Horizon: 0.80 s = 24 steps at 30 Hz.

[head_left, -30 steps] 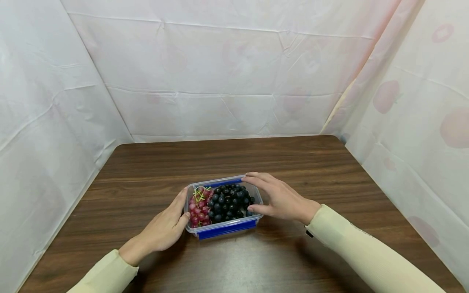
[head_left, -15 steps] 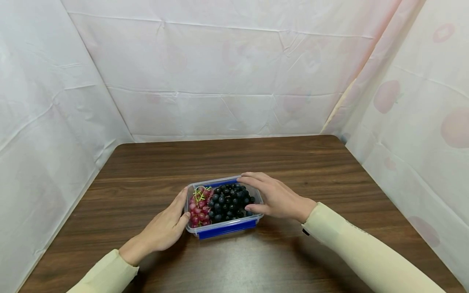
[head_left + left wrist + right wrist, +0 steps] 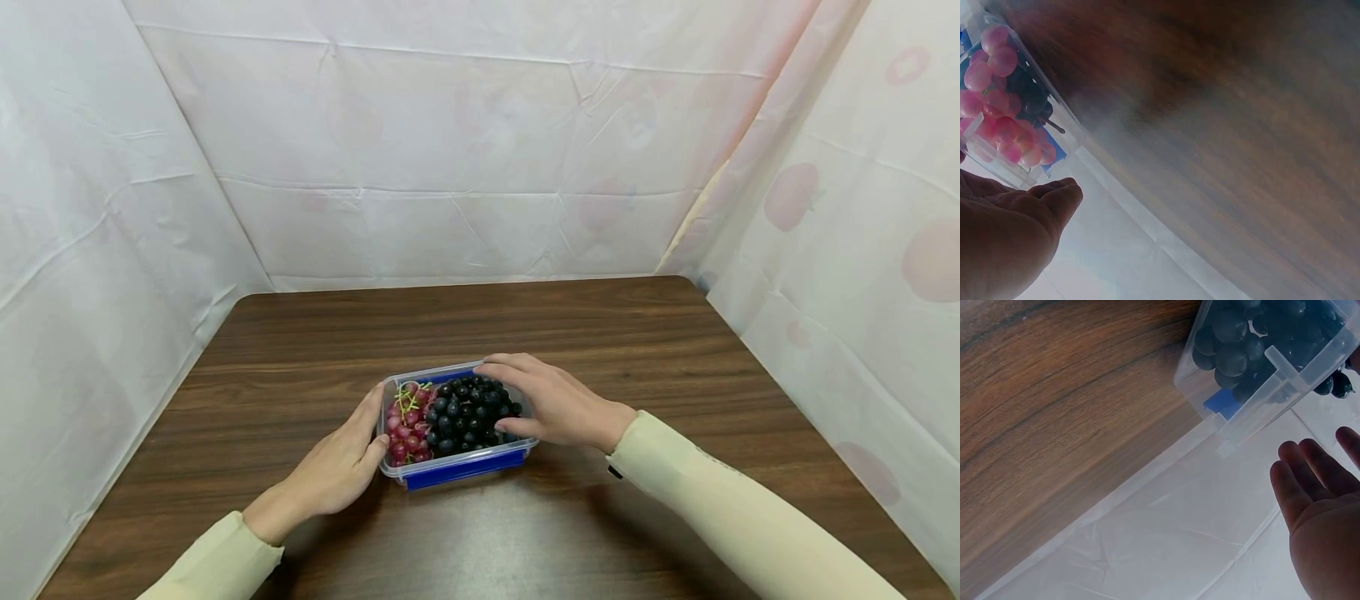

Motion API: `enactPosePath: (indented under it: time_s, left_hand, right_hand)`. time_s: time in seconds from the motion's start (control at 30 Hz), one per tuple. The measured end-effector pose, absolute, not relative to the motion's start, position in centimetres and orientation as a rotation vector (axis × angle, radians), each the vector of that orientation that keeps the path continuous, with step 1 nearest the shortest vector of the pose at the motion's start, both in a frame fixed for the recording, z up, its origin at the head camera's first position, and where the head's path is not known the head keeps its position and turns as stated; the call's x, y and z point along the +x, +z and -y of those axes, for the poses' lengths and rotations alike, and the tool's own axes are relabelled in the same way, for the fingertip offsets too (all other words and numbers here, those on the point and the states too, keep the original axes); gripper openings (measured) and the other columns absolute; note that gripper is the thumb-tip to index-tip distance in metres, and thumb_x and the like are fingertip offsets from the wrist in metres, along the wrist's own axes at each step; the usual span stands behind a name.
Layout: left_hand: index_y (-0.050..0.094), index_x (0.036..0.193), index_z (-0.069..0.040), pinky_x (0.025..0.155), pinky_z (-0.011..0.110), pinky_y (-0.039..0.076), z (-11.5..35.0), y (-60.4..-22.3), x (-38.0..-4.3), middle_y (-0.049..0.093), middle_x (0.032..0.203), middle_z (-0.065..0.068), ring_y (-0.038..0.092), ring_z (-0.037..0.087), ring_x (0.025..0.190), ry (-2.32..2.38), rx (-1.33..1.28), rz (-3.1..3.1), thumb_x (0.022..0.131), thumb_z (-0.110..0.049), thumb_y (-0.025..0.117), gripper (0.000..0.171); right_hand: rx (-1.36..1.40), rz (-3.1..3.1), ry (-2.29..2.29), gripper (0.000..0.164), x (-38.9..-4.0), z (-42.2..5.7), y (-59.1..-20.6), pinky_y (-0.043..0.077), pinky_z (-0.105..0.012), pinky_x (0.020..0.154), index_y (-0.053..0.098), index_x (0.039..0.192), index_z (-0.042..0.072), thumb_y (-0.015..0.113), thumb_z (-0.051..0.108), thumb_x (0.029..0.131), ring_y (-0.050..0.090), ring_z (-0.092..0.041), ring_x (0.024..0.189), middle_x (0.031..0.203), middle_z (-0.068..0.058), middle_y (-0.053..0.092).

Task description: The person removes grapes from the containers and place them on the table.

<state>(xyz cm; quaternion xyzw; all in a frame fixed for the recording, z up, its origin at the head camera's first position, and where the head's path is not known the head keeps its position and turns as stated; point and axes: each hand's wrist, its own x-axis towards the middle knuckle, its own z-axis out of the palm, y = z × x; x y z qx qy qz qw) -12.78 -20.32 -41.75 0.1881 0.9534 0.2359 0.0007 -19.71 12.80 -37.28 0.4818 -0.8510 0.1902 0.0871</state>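
The left hand (image 3: 336, 465), fingers nearly straight and grasping nothing, is resting against the clear box (image 3: 465, 457), red grapes (image 3: 403, 442) lying beside its thumb. The right hand (image 3: 557, 407) is hovering, fingers spread, holding nothing, black grapes (image 3: 459, 417) lying just left of its thumb.

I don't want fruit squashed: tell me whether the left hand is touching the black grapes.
Apart: the head view shows the left hand at the container, red grapes lying between that hand and the black grapes.

Clear smooth plastic container (image 3: 468, 458), glossy dark grapes (image 3: 465, 412), satin wood-grain table (image 3: 480, 325), creased sheeting (image 3: 465, 142)
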Motion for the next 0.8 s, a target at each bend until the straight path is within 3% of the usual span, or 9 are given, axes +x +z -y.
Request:
enactPosePath:
  time_s: [0.23,0.47,0.8]
  left_hand:
    - [-0.006,0.154,-0.021,0.111,0.046,0.028,20.4,-41.7,-12.8,0.000,0.160,0.000,0.020,0.021,0.142,0.737,0.595,-2.993,0.103,-0.034,0.035,0.067]
    - [-0.002,0.155,-0.016,0.111,0.046,0.027,20.4,-41.7,-12.8,0.000,0.160,0.001,0.018,0.021,0.143,0.743,0.592,-2.990,0.103,-0.034,0.035,0.066]
    - [-0.004,0.154,-0.019,0.111,0.046,0.027,20.3,-41.7,-12.7,0.000,0.160,0.000,0.019,0.021,0.143,0.742,0.587,-2.989,0.103,-0.034,0.035,0.066]
  right_hand:
    - [1.449,2.537,0.538,0.077,-19.8,-12.3,-37.2,0.044,-0.037,0.099,0.035,0.148,0.023,0.074,0.035,0.083,0.038,-0.012,0.132,0.147,0.003,0.038]
    - [1.473,2.526,0.493,0.077,-19.9,-11.7,-36.9,0.044,-0.035,0.099,0.038,0.147,0.020,0.075,0.033,0.082,0.039,-0.012,0.132,0.146,0.002,0.040]
    - [1.491,2.595,0.484,0.077,-20.0,-11.2,-36.7,0.043,-0.037,0.101,0.035,0.148,0.027,0.075,0.034,0.082,0.037,-0.013,0.133,0.146,-0.003,0.042]
